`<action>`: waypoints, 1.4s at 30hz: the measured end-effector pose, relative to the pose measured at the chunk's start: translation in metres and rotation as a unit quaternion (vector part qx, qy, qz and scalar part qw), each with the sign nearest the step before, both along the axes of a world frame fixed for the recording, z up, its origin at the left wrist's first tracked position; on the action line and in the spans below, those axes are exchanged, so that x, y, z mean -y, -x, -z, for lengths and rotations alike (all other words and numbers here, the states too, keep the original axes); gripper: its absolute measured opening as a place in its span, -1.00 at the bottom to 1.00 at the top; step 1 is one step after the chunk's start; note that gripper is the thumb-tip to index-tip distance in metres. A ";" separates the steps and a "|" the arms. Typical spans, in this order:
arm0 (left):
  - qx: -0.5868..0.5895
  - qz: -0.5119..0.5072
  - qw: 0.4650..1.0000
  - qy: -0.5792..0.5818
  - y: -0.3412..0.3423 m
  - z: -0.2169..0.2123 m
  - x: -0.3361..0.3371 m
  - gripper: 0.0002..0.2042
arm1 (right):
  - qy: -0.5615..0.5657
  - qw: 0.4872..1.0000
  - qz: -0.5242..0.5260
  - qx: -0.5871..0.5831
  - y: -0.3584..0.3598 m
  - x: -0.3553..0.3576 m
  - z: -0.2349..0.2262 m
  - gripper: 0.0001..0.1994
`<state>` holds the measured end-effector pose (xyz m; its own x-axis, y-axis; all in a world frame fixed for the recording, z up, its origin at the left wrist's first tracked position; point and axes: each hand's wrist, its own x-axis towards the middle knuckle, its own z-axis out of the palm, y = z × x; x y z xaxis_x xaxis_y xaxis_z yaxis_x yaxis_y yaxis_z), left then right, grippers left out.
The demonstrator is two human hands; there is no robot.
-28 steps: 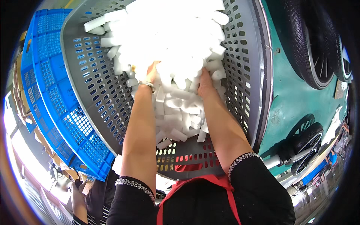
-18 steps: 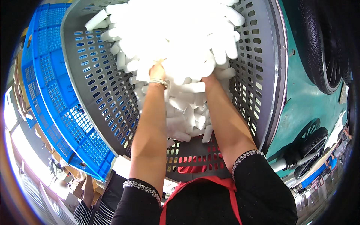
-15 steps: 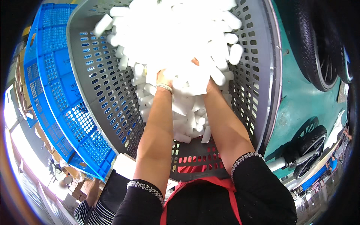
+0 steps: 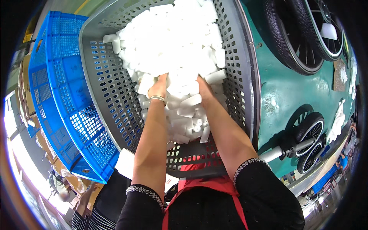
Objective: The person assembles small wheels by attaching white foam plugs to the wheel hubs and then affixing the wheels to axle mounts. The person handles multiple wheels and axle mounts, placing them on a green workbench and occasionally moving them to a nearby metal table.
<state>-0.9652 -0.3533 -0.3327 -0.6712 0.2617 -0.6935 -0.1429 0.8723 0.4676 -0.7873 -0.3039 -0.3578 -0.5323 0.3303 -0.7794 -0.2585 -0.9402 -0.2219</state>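
A big grey perforated basket (image 4: 234, 90) holds a heap of short white cylinders (image 4: 190, 101) that look like foam. Both my hands are sunk in the near half of this heap. Bracelets circle the wrist of my left hand (image 4: 158, 90), whose thumb side shows against the white pieces while the other fingers are buried. My right hand (image 4: 204, 87) enters the pile opposite it, about a hand's width or more away, its fingers also hidden. Several pieces lie between the two hands. Glare washes out the top of the heap, so single pieces there cannot be made out.
Blue plastic crates (image 4: 78, 96) stand stacked left of the basket. On the right, a green surface (image 4: 274, 101) carries black-tyred spoked wheels (image 4: 299, 42) and a small wheel assembly (image 4: 308, 143). Another person in a striped garment (image 4: 100, 218) is at the lower left.
My view has shifted, so the basket sits further left and more of the wheels shows. Both hands stay in the heap, and the pieces around them have been stirred.
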 end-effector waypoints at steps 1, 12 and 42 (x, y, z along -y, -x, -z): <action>-0.064 0.029 0.997 0.024 0.000 -0.010 0.002 -0.57 | 0.017 0.994 0.047 0.093 -0.004 0.008 -0.003 -0.35; -0.469 0.281 0.827 -0.132 0.042 -0.079 -0.086 -0.26 | 0.039 0.960 0.263 0.086 -0.001 -0.028 -0.034 -0.22; -0.145 0.133 0.959 -0.205 0.040 -0.027 -0.091 -0.11 | -0.087 0.982 0.170 0.004 0.011 -0.083 -0.016 -0.45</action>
<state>-1.0050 -0.2621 -0.3055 -0.6914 0.6615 -0.2904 0.2466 0.5940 0.7658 -0.7983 -0.2209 -0.3419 -0.3633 0.6161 -0.6989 -0.5478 -0.7480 -0.3746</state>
